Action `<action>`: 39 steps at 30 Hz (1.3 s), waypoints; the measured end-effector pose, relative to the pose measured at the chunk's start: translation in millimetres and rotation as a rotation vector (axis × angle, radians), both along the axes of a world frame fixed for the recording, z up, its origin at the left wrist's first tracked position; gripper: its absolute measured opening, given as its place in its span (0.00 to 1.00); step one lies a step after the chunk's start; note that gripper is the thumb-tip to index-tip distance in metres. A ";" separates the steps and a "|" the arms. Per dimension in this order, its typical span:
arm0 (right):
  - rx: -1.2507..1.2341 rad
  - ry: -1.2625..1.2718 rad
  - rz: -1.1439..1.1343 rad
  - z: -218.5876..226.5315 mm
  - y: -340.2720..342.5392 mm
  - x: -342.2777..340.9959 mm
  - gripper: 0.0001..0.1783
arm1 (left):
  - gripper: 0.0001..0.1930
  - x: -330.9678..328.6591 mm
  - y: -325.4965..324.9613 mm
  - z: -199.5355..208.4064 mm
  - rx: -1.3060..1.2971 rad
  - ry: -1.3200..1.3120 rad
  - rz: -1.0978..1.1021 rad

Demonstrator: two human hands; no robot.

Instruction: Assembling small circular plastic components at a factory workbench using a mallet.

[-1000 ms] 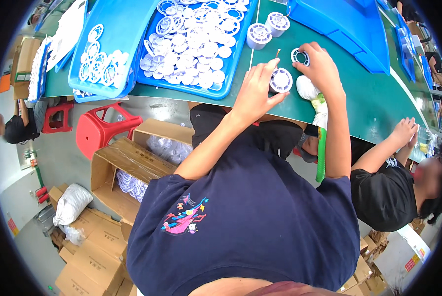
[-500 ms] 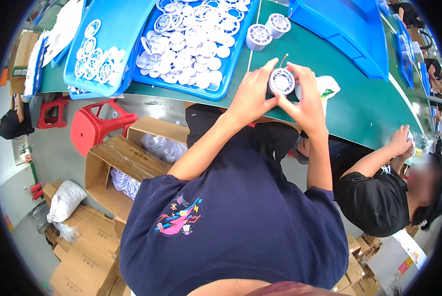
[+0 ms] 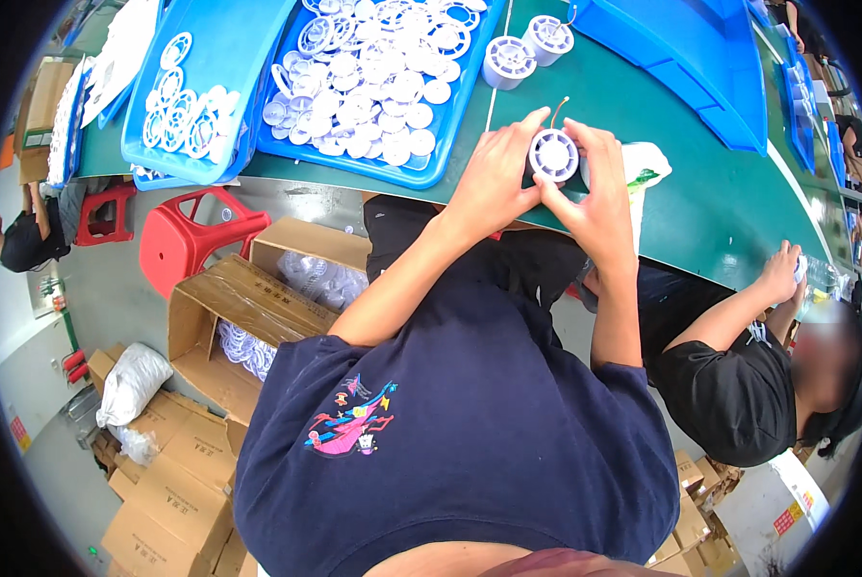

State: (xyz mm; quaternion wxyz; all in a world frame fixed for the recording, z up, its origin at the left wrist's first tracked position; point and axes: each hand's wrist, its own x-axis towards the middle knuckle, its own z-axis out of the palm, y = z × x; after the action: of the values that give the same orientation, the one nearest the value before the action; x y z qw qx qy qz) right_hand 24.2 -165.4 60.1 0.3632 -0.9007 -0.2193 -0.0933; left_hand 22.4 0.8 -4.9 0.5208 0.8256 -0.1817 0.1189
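Observation:
Between my two hands, over the near edge of the green table, is a round white plastic housing [image 3: 554, 156] with a spoked, slotted top and a thin reddish wire sticking up behind it. My left hand [image 3: 494, 178] grips its left side, fingers curled round it and thumb at the front. On the other side my right hand [image 3: 599, 183] closes on it, with the thumb meeting the left one. Two similar white housings, a nearer one [image 3: 509, 62] and a farther one [image 3: 549, 40], stand upright beyond my hands. Just right of my right hand lies a white plastic bag [image 3: 646, 165] with green print.
A blue tray [image 3: 431, 173] heaped with white discs and rings sits left of my hands, beside another blue tray [image 3: 176, 173]. An angled blue bin [image 3: 681, 67] stands far right. Red stools [image 3: 166, 252] and open cartons [image 3: 229, 308] are lower left. A co-worker [image 3: 729, 394] sits right.
The view has shifted slightly. Both hands keep the white housing between them in nearly the same grip, its slotted face turned a little.

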 end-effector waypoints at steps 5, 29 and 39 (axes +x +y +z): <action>0.008 -0.011 0.001 -2.0 -1.9 0.0 0.37 | 0.45 0.5 0.4 0.5 -0.001 -0.002 -0.006; 0.072 0.191 -0.835 -22.3 -37.2 -47.0 0.48 | 0.34 -5.8 9.2 8.4 -0.084 0.035 -0.053; 0.856 0.541 -0.462 -7.8 -70.8 -55.6 0.34 | 0.33 -8.0 7.3 10.9 -0.089 0.052 -0.016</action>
State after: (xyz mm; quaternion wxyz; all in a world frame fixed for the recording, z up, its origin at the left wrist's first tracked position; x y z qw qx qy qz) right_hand -31.4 -236.3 52.2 0.7101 -0.6893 0.1425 -0.0167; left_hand 14.4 8.1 6.0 0.5626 0.8029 -0.1691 0.1011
